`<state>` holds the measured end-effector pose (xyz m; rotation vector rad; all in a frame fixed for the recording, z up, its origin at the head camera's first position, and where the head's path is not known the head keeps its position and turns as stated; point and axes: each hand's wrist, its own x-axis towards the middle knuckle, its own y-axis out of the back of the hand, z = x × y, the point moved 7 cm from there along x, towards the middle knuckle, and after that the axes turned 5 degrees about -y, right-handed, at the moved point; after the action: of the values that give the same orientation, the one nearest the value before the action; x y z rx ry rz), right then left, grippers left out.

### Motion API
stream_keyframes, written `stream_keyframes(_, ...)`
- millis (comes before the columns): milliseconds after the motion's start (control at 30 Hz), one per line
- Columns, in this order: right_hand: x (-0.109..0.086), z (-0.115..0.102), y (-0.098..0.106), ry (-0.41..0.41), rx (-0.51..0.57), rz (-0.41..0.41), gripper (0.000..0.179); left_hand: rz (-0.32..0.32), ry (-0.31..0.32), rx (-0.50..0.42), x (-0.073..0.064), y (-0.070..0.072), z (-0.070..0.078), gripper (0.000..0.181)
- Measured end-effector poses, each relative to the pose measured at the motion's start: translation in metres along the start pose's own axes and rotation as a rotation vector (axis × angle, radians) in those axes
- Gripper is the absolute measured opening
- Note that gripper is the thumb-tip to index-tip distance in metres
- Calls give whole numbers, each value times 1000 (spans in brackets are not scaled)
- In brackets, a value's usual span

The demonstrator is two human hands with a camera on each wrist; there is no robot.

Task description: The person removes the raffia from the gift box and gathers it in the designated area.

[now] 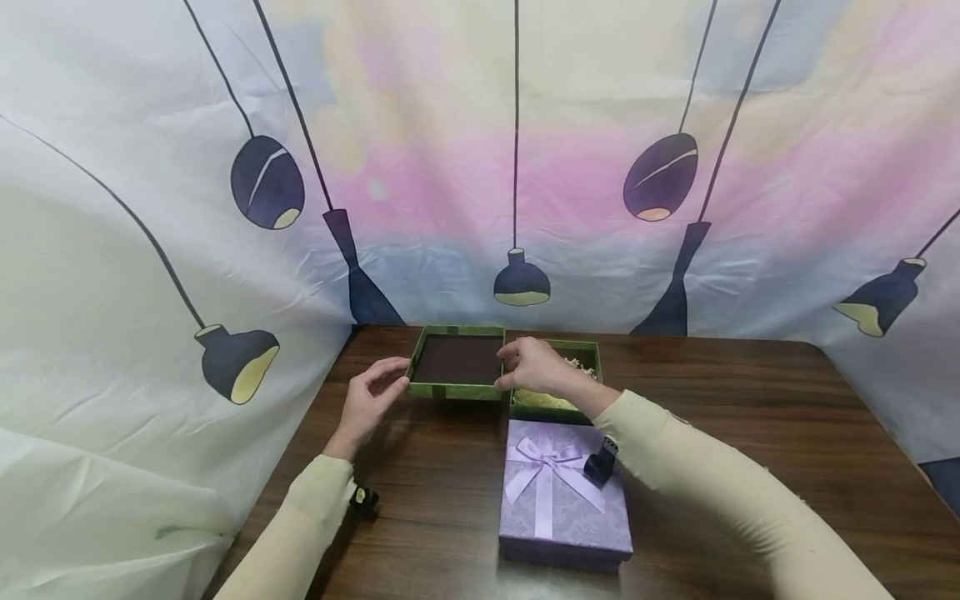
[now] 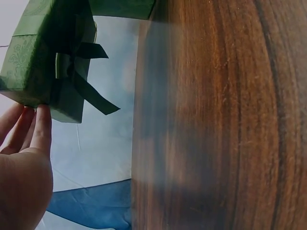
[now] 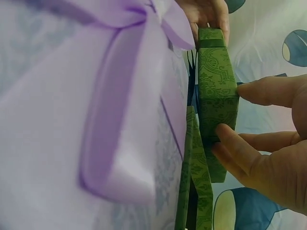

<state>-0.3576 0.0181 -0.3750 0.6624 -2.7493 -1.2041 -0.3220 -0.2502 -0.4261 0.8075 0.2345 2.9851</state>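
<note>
A green patterned box lid (image 1: 457, 360) is held upside down above the table, its dark brown lining facing up. My left hand (image 1: 371, 404) grips its left side, fingertips at the corner. My right hand (image 1: 542, 368) pinches the right side, fingers and thumb spread along the edge in the right wrist view. In the left wrist view, a dark green ribbon bow (image 2: 72, 69) hangs from the lid's downturned face, clear of the wood. Beside the lid stands the open green box base (image 1: 598, 360), with pale yellow shredded filling (image 1: 551, 401) inside, partly hidden by my right hand.
A purple box (image 1: 566, 525) with a lilac ribbon bow (image 1: 547, 458) stands in front of the green base, under my right forearm. The wooden table (image 1: 720, 417) ends at the back against a hanging cloth (image 1: 442, 167) printed with lamps.
</note>
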Motion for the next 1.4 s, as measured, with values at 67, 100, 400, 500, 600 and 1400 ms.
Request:
stream_keyframes(67,1,0,-1,-6,6,-6,58,6,11,-2,0,1,-1,35)
stream_keyframes(100,1,0,-1,-9,11,-7,57,8,15,-3,0,2,-2,35)
stream_keyframes(400,4,3,-8,-20,69,-29,57,-9,7,14,-2,4,1,34)
stream_keyframes(500,5,2,-10,-24,67,-31,56,-10,8,13,-3,5,-1,34)
stream_keyframes(600,5,2,-12,-34,62,-37,56,-7,13,18,-5,7,-2,34)
stream_keyframes(1400,9,1,-20,-39,35,-61,49,0,32,32,-16,12,-11,34)
